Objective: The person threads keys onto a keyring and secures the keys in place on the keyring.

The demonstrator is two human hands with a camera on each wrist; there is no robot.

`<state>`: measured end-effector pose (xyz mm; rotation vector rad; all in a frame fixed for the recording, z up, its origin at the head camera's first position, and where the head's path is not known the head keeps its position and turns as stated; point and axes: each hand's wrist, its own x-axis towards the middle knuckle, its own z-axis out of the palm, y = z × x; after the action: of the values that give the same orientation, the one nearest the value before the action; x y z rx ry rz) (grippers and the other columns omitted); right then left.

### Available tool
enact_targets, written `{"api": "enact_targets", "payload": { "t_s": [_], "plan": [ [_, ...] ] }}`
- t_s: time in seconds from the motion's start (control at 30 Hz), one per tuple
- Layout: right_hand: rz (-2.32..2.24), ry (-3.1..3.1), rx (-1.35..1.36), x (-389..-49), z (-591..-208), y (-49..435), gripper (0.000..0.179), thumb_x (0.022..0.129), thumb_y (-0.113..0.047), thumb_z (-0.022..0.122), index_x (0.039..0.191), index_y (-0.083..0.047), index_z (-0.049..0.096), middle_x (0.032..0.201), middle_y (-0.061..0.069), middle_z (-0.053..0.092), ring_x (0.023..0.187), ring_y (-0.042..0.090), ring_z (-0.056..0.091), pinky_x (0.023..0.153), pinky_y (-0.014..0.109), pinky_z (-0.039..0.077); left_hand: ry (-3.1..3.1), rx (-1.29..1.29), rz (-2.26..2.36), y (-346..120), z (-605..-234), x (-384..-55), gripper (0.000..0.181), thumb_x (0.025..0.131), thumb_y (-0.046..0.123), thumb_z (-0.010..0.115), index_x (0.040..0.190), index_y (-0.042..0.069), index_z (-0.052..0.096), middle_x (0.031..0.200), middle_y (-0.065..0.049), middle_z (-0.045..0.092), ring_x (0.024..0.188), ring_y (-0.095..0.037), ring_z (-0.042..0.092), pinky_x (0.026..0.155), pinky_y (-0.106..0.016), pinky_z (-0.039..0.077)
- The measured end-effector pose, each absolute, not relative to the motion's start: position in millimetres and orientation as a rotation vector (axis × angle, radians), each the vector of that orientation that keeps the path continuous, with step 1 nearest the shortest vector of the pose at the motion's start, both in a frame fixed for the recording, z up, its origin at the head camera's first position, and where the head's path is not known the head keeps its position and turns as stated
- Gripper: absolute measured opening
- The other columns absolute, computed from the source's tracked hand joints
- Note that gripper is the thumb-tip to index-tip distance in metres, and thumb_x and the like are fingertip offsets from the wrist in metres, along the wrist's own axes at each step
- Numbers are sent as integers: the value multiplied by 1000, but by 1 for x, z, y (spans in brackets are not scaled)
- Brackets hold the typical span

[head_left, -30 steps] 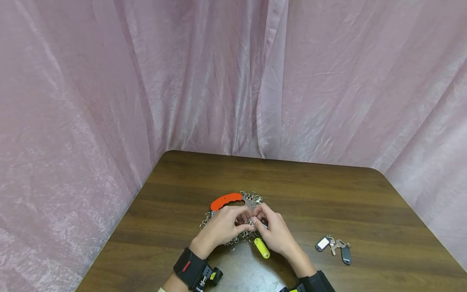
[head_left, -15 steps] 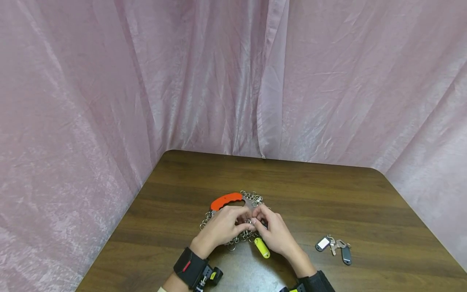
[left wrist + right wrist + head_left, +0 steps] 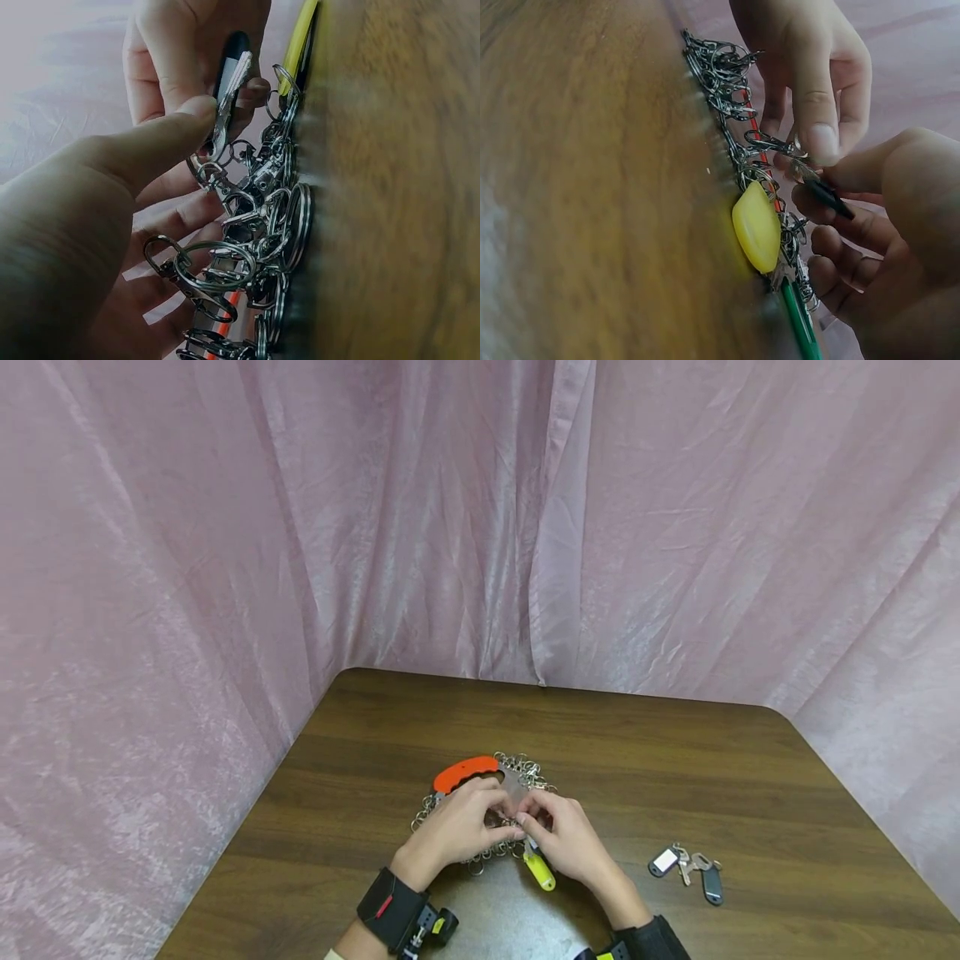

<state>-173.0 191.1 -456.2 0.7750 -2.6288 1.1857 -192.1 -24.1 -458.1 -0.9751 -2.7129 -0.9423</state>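
Dark tag with key, raised just above the near edge of a heap of clasps and rings on the table. Right hand: thumb and fingertips pinching the dark tag near its ring. Left hand: thumb and fingertips pinching a clasp at that ring, the exact contact partly hidden. Yellow tag: at the heap's near edge, just beside the right hand; a green tag shows near it in the right wrist view. Orange handle: beyond the left hand, clasps around its ends. Well apart, to the right: a pair of gray tags with keys. Background: pink curtain.
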Motion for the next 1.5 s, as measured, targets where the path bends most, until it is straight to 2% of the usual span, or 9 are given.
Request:
{"api": "enact_targets", "payload": {
  "t_s": [0.23,0.33,0.43,0.53,0.67,0.83,0.97,1.13,1.5],
  "plan": [
    [1135,-2640,768,-173,-455,192,11,97,-5,74,93,-15,72,82,-11,62,71,6,56,65,26,49,-2773,-923,-874,-26,-458,-189,30,91,49,84,103,24,74,116,8,59,104,-13,53,85,-33,51],
    [1070,-2610,724,-171,-455,192,11,96,-7,77,92,-18,73,86,-10,58,75,11,55,67,28,47,-2763,-914,-855,-26,-458,-189,41,91,52,82,117,22,74,121,6,58,110,-16,53,90,-38,50],
    [974,-2572,664,-170,-455,192,9,94,-13,79,99,-18,74,98,-6,61,90,18,57,77,36,48,-2719,-902,-851,-26,-459,-190,55,92,55,79,133,21,69,128,3,58,120,-21,52,95,-44,49],
    [874,-2554,606,-168,-454,192,24,92,-21,80,114,-16,73,119,2,64,110,25,56,88,48,46,-2669,-883,-845,-27,-459,-191,70,89,60,79,145,21,62,142,-2,56,136,-27,47,102,-54,47],
    [810,-2578,570,-167,-451,195,48,92,-33,80,135,-14,69,142,13,59,133,36,50,100,64,41,-2639,-863,-838,-27,-460,-192,98,80,72,82,158,23,49,160,-8,44,154,-37,30,112,-68,37],
    [724,-2623,554,-169,-448,201,71,90,-46,79,151,-15,59,158,20,48,148,45,38,112,76,28,-2644,-838,-787,-28,-460,-191,119,72,82,79,168,33,29,172,-6,28,161,-38,16,119,-70,25],
    [646,-2668,547,-170,-446,206,82,89,-56,77,158,-17,51,165,21,40,154,46,30,116,77,21,-2679,-824,-765,-28,-459,-191,123,71,86,76,170,38,20,175,-4,20,162,-36,9,121,-70,21],
    [561,-2705,539,-169,-445,211,90,90,-66,72,162,-20,46,169,20,33,157,45,22,118,77,15,-2740,-816,-720,-30,-459,-190,121,73,88,71,170,39,17,177,-2,14,163,-35,4,120,-73,18],
    [562,-2721,523,-168,-443,210,91,91,-69,68,165,-25,39,171,19,29,159,44,19,119,77,13,-2800,-798,-683,-33,-456,-187,121,75,91,67,170,39,14,178,1,5,163,-34,-3,120,-74,15]
  ]
}}
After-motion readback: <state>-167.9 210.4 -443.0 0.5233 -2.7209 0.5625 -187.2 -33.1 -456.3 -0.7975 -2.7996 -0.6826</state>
